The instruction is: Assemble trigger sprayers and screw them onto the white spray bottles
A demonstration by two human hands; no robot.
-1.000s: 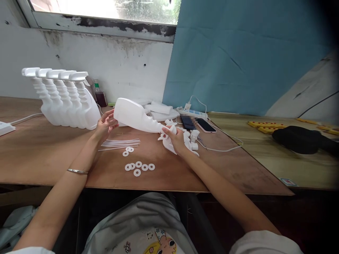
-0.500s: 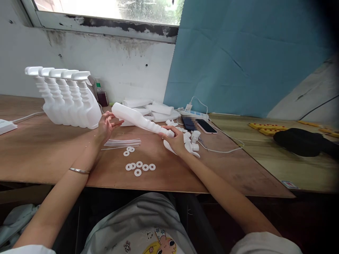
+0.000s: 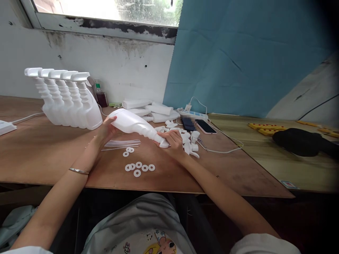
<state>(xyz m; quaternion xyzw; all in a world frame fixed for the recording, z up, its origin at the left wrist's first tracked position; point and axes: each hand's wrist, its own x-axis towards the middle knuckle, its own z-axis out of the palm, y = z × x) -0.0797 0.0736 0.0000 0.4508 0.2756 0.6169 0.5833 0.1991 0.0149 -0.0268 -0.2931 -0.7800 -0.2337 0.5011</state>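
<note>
A white spray bottle (image 3: pixel 132 123) lies tilted in the air across both hands, its wide base at the left and its spray head at the lower right. My left hand (image 3: pixel 108 127) is closed around the base end. Fingers of my right hand (image 3: pixel 172 143) wrap the neck and spray head, hiding part of them. Below the bottle, thin white tubes (image 3: pixel 122 143) lie in a bundle on the brown table (image 3: pixel 164 180). Several flat white washers (image 3: pixel 144 168) are scattered nearer to me. Loose white spray heads (image 3: pixel 194 135) lie in a pile just beyond my right hand.
Finished-looking spray bottles (image 3: pixel 71 106) stand in a row at the left. White bottles (image 3: pixel 161 113) lie heaped against the wall. A phone (image 3: pixel 206 126), a power strip (image 3: pixel 196 115) and a white cable (image 3: pixel 227 151) are at the right. A dark-liquid bottle (image 3: pixel 101 97) stands behind.
The bottle has rolled to show its broad side, and its head end has dipped. My left hand has closed on the base; my right hand has turned and shifted slightly lower.
</note>
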